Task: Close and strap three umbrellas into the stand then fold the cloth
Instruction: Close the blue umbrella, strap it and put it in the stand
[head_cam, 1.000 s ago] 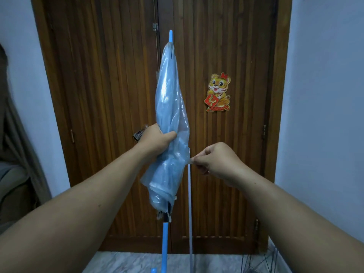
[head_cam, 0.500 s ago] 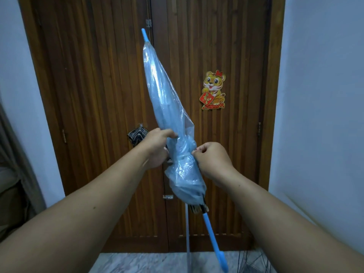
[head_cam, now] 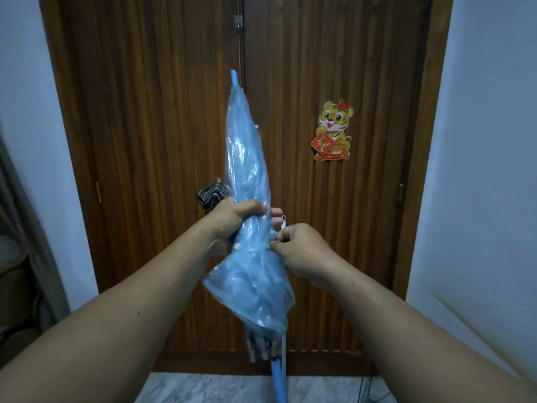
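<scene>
Fingers of the left hand [head_cam: 232,219] are wrapped around the waist of the closed translucent pale-blue plastic umbrella [head_cam: 250,205], squeezing its gathered canopy against the shaft, with the fingertips showing round the far side. Those of the right hand [head_cam: 299,245] are pinched shut at the umbrella's right edge, just below the left hand's grip, apparently on the thin white closing strap [head_cam: 283,221], whose free end with a small dark snap hole stands up above the knuckles.

Behind everything stands a dark brown slatted wooden double door [head_cam: 174,141] between pale blue walls. The umbrella is held in mid-air before it, its long axis nearly upright and leaning slightly, the blue tip [head_cam: 234,77] up and away from the person, the blue shaft [head_cam: 278,382] running down toward the marble floor. The crinkled, glossy film is bunched tight at the waist and flares loosely below it, with the pale rib ends clustered at the bottom hem.

The strap lies on the right side of the bundle, nearest the right hand. A small white snap stud [head_cam: 237,246] sits on the canopy's left face, just under the left hand, so I judge the strap must travel around the bundle toward that stud while the left hand keeps the folds compressed. No stand or cloth is in view.
</scene>
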